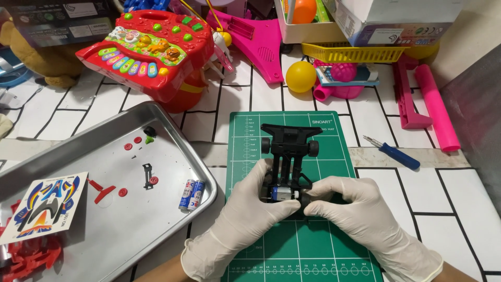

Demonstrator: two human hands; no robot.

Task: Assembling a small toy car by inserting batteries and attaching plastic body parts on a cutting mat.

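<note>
A black toy car chassis (290,146) with small black wheels lies on a green cutting mat (313,245). My left hand (245,209) in a white glove grips its near end from the left. My right hand (349,206), also gloved, holds the same end from the right. Between my thumbs sits a small silver and blue motor (284,193) seated in the chassis. The rear wheels are hidden under my fingers.
A metal tray (172,125) on the left holds two batteries (191,194), small red and black parts (148,175), and a sticker sheet (44,204). A blue-handled screwdriver (394,153) lies right of the mat. Toys crowd the back: a red keyboard (148,49), a yellow ball (300,76), pink pieces (436,107).
</note>
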